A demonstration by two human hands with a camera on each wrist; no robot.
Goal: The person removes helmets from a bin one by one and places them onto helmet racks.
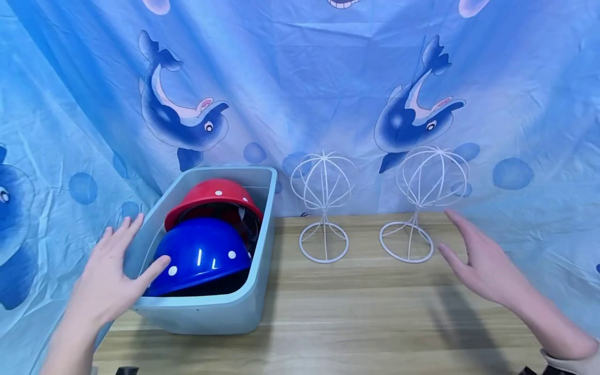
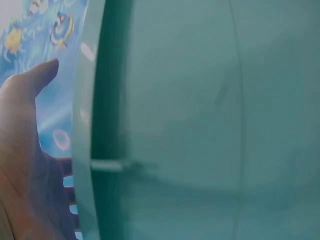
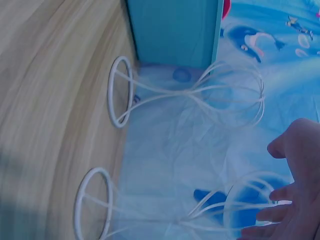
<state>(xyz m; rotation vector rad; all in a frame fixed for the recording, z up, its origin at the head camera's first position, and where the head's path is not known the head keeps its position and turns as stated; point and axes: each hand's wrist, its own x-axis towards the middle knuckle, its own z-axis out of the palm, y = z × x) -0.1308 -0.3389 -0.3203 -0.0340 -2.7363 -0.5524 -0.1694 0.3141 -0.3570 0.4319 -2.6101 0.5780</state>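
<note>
A blue helmet (image 1: 201, 255) with white dots lies in a grey-blue bin (image 1: 220, 315), in front of a red helmet (image 1: 217, 192). My left hand (image 1: 105, 278) is over the bin's near left side, fingers spread and holding nothing; in the left wrist view the bin's wall (image 2: 180, 125) fills most of the picture. To the right, my right hand (image 1: 489, 265) hovers with thumb and fingers apart, close to the right white wire stand (image 1: 417, 203). Another white wire stand (image 1: 324, 208) is between that one and the bin. In the right wrist view the hand (image 3: 295, 195) shows beside the nearer stand.
Both stands and the bin rest on a wooden table (image 1: 337, 323). Behind them hangs a blue curtain (image 1: 300, 104) printed with dolphins, and it also runs down the left and right sides. The bin's raised rim (image 1: 267, 234) surrounds the helmets.
</note>
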